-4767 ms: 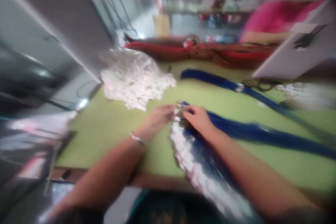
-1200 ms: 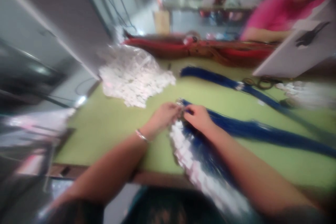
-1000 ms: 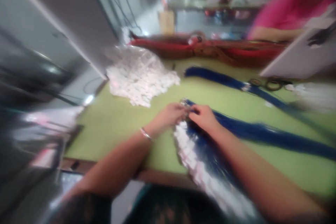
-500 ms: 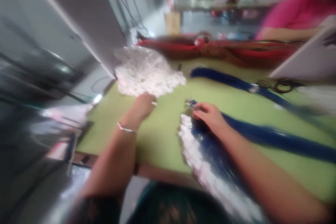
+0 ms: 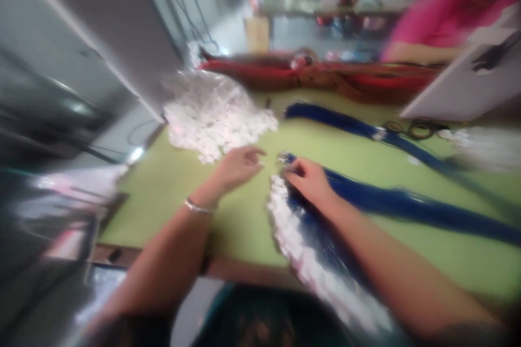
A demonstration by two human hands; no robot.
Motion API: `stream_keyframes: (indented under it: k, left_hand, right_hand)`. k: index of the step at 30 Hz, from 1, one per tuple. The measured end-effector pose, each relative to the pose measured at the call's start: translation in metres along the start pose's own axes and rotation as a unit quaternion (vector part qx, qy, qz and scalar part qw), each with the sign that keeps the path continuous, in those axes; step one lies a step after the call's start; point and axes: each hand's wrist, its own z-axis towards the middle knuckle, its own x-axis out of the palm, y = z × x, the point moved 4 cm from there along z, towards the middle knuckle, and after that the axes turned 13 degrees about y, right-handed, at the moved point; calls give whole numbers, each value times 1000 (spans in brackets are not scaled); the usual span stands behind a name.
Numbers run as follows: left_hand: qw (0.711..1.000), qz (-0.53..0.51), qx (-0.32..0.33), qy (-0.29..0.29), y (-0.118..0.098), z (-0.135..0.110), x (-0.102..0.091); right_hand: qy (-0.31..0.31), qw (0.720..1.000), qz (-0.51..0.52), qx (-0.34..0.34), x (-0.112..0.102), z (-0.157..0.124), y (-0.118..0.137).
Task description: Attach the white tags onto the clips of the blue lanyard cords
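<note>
My left hand (image 5: 243, 165) is over the green tabletop, fingers curled, with a small white piece showing at the fingertips; it looks like one of the connector housings in the white pile (image 5: 215, 119) just behind it. My right hand (image 5: 308, 179) is closed in a pinch at the end of a blue wire bundle (image 5: 391, 200), near its shiny tips. Blur hides how many wires it grips. Under my right forearm more blue wires (image 5: 313, 227) run toward me, their ends fitted with a row of white connectors (image 5: 293, 238).
A second blue wire bundle (image 5: 329, 118) lies farther back, with black-handled scissors (image 5: 421, 129) beside it. Red wire bundles (image 5: 252, 71) line the table's far edge. A person in a pink top (image 5: 427, 24) sits across. A grey panel (image 5: 459, 76) stands at right.
My left hand has moved right, away from the white pile toward my right hand, its fingers now extended more. My right hand remains at the wire ends. The whole view has shifted slightly.
</note>
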Motion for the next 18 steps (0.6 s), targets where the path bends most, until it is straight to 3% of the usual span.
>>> stream_keyframes:
  k: [4,9,15,18]
  left_hand:
    - [995,-91,11,50,-12,1,23]
    - [992,-121,32,13,-8,7,36]
    - [985,-170,6,28,4,13,43]
    - [964,-261,-8,38,8,14,44]
  right_hand:
    - [-9,999,-37,-5,2,0,-3]
    - [-1,996,-91,-26,4,-1,-3]
    - [9,1000,6,28,0,1,-1]
    - [-5,999,16,47,-2,1,0]
